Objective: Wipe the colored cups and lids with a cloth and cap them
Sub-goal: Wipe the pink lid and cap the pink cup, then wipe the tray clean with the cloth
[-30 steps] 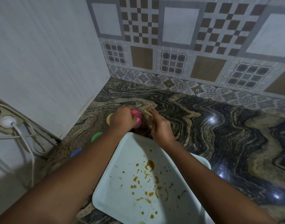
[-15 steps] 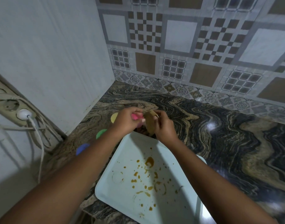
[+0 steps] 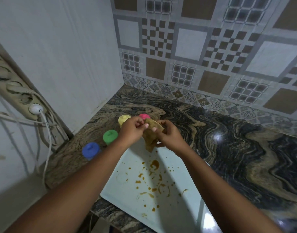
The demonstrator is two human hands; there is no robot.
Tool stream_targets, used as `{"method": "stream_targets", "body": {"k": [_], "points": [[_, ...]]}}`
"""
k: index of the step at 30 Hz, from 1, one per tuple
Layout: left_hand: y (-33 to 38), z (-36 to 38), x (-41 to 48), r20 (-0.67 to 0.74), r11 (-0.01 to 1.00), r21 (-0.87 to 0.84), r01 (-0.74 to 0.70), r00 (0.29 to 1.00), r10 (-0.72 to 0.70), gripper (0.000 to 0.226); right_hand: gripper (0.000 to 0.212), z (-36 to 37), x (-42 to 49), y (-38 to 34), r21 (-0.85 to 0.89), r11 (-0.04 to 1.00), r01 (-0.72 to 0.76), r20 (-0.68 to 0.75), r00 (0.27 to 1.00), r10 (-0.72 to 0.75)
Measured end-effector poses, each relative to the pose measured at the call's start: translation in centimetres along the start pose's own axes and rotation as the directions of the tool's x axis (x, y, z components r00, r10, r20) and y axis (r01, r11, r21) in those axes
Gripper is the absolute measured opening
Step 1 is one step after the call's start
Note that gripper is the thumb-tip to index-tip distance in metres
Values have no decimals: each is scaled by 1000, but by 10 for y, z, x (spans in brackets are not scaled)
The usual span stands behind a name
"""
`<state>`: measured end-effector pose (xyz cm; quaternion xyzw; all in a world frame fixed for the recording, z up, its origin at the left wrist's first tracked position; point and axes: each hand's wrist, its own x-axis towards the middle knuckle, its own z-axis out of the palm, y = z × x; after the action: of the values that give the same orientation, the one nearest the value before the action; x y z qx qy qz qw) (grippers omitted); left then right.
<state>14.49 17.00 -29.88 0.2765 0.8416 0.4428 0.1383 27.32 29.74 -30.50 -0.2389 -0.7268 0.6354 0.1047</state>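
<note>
Up close, brown cloth pinched by left hand, right hand curled round it, pink cup just behind.

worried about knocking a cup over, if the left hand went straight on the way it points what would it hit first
Most likely the pink cup, just beyond the fingertips of the left hand, which pinches the brown cloth. Depth is unclear, so the hand might pass above the cup.
</note>
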Motion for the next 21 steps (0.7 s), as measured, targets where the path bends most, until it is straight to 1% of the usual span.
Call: {"method": "stream_targets", "body": {"k": [2, 4, 6, 8, 10, 11, 13, 15, 16, 18, 21], "points": [[2, -1, -3, -6, 991, -107, 84, 996, -86, 14, 35, -4, -6, -4, 140, 989, -52, 78, 996, 41], [5, -2, -5, 22, 964, -206, 171, 985, -170, 14, 41, -6, -9, -4, 203, 978, -39, 119, 993, 15], [6, -2, -8, 63, 929, -269, 256, 967, -248, 13, 41, -7, -7, -4, 194, 981, -19, 92, 996, 2], [7, 1, -13, 71, 902, -325, 284, 959, -276, 18, 38, -7, -3, -4, 166, 986, -13, 29, 1000, 8], [9, 5, -19, 24, 914, -331, 235, 970, -241, 30, 39, -8, -1, -6, 168, 986, -14, -16, 1000, 17], [10, 7, -23, 16, 928, -324, 185, 982, -191, 33, 38, -9, -1, -8, 176, 984, -18, -31, 999, 24], [9, 10, -30, 80, 944, -315, 98, 994, -77, 36, 34, -11, -1, -8, 176, 984, -25, -65, 997, 37], [3, 14, -35, 161, 948, -309, 76, 987, -26, 43, 29, -13, -2, -7, 167, 985, -34, -76, 996, 47], [1, 15, -37, 174, 948, -308, 74, 985, -21, 45, 28, -15, -2, -5, 163, 986, -35, -72, 996, 47], [0, 18, -39, 159, 950, -305, 70, 987, -22, 39, 24, -17, -3, -4, 148, 988, -31, -55, 998, 40], [3, 17, -42, 121, 951, -300, 68, 992, -33, 16, 11, -23, -7, -4, 135, 991, -8, -52, 999, 15]]}}
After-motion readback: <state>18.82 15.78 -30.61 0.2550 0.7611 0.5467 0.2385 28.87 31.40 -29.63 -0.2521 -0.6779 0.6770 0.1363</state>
